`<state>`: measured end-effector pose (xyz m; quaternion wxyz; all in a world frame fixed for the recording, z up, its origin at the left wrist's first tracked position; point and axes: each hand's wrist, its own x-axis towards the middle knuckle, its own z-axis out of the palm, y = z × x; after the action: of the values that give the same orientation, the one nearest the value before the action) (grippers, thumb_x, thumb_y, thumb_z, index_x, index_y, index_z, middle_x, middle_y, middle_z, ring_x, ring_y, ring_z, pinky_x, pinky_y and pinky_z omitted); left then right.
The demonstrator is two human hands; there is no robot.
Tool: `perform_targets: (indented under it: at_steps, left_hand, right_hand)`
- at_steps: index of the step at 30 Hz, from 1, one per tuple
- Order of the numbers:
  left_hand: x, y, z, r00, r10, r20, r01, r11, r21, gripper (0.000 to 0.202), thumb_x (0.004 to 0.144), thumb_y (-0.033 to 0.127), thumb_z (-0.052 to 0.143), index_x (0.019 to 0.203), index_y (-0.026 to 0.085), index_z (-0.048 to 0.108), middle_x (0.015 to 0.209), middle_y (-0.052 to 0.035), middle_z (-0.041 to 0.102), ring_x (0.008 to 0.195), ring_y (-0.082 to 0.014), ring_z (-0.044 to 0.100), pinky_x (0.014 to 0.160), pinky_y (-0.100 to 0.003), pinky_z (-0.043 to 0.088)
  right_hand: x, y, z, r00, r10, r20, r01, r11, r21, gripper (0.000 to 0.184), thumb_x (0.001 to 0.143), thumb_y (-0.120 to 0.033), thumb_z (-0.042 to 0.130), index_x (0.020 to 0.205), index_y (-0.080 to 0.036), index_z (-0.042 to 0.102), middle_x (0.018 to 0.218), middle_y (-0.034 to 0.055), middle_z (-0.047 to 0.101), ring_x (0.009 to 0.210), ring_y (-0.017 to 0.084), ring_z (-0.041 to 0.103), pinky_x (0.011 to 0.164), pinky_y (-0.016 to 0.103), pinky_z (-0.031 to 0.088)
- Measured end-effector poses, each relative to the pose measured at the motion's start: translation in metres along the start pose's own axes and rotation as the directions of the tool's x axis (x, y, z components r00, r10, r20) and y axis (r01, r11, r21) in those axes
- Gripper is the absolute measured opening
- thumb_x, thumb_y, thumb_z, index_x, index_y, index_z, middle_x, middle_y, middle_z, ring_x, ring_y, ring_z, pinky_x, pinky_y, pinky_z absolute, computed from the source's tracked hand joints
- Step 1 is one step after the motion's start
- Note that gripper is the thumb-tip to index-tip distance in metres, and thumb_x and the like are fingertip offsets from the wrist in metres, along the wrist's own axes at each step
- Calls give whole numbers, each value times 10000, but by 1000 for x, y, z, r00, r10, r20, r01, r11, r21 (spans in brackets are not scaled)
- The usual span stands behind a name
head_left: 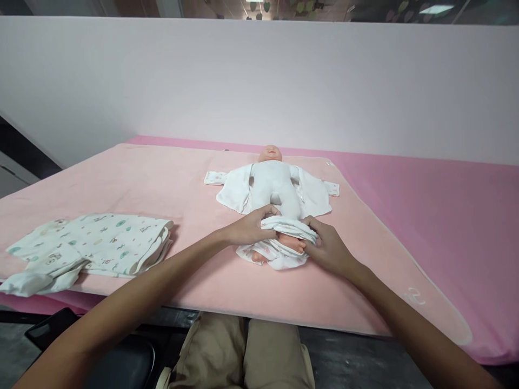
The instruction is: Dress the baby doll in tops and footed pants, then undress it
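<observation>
A baby doll [271, 181] lies on its back, head at the far side, with a white cloth body and an open white jacket [316, 192] spread under it, arms in the sleeves. Bunched white baby pants [286, 222] surround the doll's lower legs, and a bare foot [258, 257] shows below the cloth. Gripping the left side of the gathered pants is my left hand [255, 224], fingers closed. My right hand [326, 246] pinches their right side beside the other foot [298, 246]. Some fingertips are hidden by the fabric.
Folded white printed baby clothes [117, 243] lie at the left on the peach blanket [194, 202]. The blanket covers part of a pink table surface [438, 216]. A white partition [259, 81] stands behind. Below the front edge are a black chair [121, 362] and my lap.
</observation>
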<state>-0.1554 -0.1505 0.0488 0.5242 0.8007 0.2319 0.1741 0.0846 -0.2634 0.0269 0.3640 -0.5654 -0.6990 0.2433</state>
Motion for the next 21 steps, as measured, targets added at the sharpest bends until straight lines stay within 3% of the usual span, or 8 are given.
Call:
perform_targets:
  at_steps: [9, 12, 15, 18, 21]
  left_hand:
    - [-3, -1, -2, 995, 101, 29, -104, 986, 132, 324, 874, 274, 632, 1181, 218, 543, 1148, -60, 684, 1048, -239, 659, 894, -373, 542]
    - [-3, -1, -2, 989, 150, 3, -142, 934, 328, 309, 883, 282, 631, 1172, 215, 545, 1154, -71, 689, 1012, -250, 646, 861, -379, 518]
    - [-2, -3, -4, 982, 183, -49, -124, 817, 564, 349, 864, 336, 679, 1172, 207, 575, 1149, -96, 696, 1067, -300, 617, 902, -421, 492]
    - [0, -5, -8, 980, 175, -99, -62, 733, 677, 362, 851, 407, 707, 1130, 200, 604, 1088, -97, 704, 1078, -332, 600, 941, -458, 466]
    - [3, -5, -11, 985, 141, -99, -35, 726, 687, 342, 859, 453, 687, 1070, 195, 610, 1057, -88, 702, 1042, -325, 599, 931, -459, 452]
  right_hand:
    - [9, 11, -10, 997, -68, 47, 74, 987, -142, 213, 837, -380, 701, 956, -229, 609, 891, 1, 639, 763, 196, 541, 684, 303, 390]
    - [17, 14, -18, 997, -28, 74, 38, 990, -138, 241, 822, -396, 745, 944, -232, 618, 951, 12, 644, 870, 219, 576, 758, 316, 432]
    - [25, 16, -24, 996, 18, 84, -6, 990, -143, 241, 796, -374, 752, 941, -234, 621, 962, 6, 612, 908, 225, 570, 818, 332, 450]
    - [33, 13, -27, 994, 51, 92, -41, 993, -108, 324, 788, -461, 784, 950, -234, 619, 952, -1, 597, 895, 223, 554, 815, 335, 457]
    - [41, 3, -29, 984, 98, 146, -95, 995, -31, 423, 824, -616, 765, 953, -232, 642, 936, 3, 614, 878, 223, 550, 784, 334, 464]
